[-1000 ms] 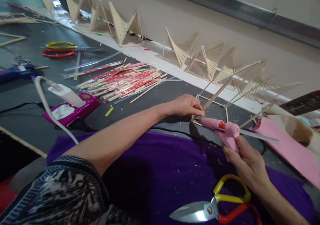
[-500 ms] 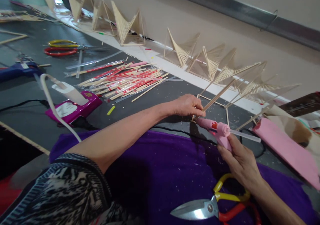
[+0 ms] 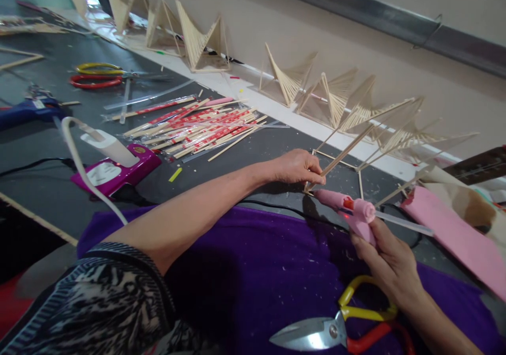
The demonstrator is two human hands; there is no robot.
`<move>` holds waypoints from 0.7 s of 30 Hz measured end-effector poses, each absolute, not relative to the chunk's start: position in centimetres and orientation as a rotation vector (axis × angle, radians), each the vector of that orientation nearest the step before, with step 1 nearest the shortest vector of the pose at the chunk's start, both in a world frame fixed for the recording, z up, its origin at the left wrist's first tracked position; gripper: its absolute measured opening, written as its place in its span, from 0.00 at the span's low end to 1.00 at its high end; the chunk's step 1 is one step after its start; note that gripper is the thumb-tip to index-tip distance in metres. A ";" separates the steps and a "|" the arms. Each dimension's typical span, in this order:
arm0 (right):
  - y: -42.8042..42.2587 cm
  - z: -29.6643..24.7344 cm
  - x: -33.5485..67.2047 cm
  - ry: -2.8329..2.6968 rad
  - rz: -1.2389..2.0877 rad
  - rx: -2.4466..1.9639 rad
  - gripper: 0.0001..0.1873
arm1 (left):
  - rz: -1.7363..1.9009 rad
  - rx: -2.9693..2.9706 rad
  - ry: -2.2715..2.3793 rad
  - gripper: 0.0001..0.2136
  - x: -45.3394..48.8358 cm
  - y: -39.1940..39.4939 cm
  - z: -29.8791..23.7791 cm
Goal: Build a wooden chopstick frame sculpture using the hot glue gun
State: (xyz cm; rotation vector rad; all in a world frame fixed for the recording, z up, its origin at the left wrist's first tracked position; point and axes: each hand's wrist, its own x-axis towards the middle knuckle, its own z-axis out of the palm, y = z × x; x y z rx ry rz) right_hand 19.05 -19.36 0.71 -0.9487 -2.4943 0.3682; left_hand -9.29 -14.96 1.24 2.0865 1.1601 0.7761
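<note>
My left hand [image 3: 299, 166] pinches the lower end of slanting wooden sticks [image 3: 343, 152] at the near corner of a stick frame [image 3: 336, 158]. The frame stands on the grey table, with more sticks leaning up toward the right. My right hand [image 3: 389, 255] is wrapped round the handle of a pink glue gun [image 3: 350, 207]. Its nozzle points left at that corner, a little below my left fingers. A clear glue stick [image 3: 405, 222] juts from the back of the gun.
Scissors [image 3: 332, 328] with yellow and red handles lie on a purple cloth [image 3: 253, 270]. Wrapped chopsticks [image 3: 201, 126] are piled beyond my left arm, beside a magenta power strip [image 3: 122, 170]. Fan-shaped stick models [image 3: 200, 39] line the wall. A pink board [image 3: 454, 239] lies at right.
My right hand has drawn the glue gun back to the right and slightly down, away from the frame's corner. My left hand has stayed in place on the sticks.
</note>
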 end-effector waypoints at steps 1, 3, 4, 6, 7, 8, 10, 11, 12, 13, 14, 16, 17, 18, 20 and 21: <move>-19.4 0.8 19.1 -2.484 0.379 -0.966 0.08 | 0.776 2.086 1.156 0.12 -9.3 -15.0 1.2; -19.4 0.8 19.3 -2.479 0.395 -0.986 0.09 | 0.777 2.092 1.151 0.12 -9.3 -15.0 1.3; -19.4 0.8 19.3 -2.484 0.404 -0.985 0.09 | 0.774 2.094 1.154 0.12 -9.4 -15.0 1.3; -19.3 0.7 19.4 -2.493 0.426 -0.975 0.10 | 0.766 2.085 1.174 0.12 -9.4 -15.0 1.3; -19.3 0.6 19.5 -2.494 0.433 -0.978 0.10 | 0.762 2.079 1.180 0.12 -9.4 -15.0 1.3; -19.2 0.6 19.5 -2.491 0.438 -0.989 0.10 | 0.756 2.076 1.182 0.12 -9.4 -15.0 1.3; -19.1 0.5 19.6 -2.480 0.442 -1.018 0.10 | 0.755 2.077 1.175 0.12 -9.3 -15.0 1.4; -19.1 0.5 19.7 -2.475 0.440 -1.026 0.11 | 0.758 2.079 1.171 0.12 -9.3 -15.0 1.3; -19.0 0.4 19.8 -2.475 0.441 -1.027 0.11 | 0.764 2.077 1.171 0.12 -9.3 -15.0 1.3; -19.0 0.4 19.8 -2.478 0.444 -1.021 0.12 | 0.770 2.074 1.175 0.12 -9.3 -15.1 1.3; -19.0 0.4 19.9 -2.480 0.449 -1.015 0.13 | 0.775 2.071 1.179 0.12 -9.3 -15.1 1.3; -18.9 0.3 19.9 -2.473 0.463 -1.020 0.14 | 0.779 2.068 1.180 0.12 -9.3 -15.1 1.3; -18.9 0.3 19.8 -2.469 0.471 -1.027 0.13 | 0.778 2.069 1.178 0.12 -9.3 -15.1 1.3; -18.9 0.3 19.8 -2.464 0.475 -1.032 0.13 | 0.776 2.071 1.177 0.12 -9.3 -15.1 1.3; -18.9 0.4 19.6 -2.462 0.477 -1.026 0.11 | 0.771 2.071 1.180 0.12 -9.3 -15.0 1.3; -18.9 0.4 19.4 -2.468 0.479 -1.016 0.10 | 0.769 2.073 1.184 0.12 -9.3 -15.0 1.3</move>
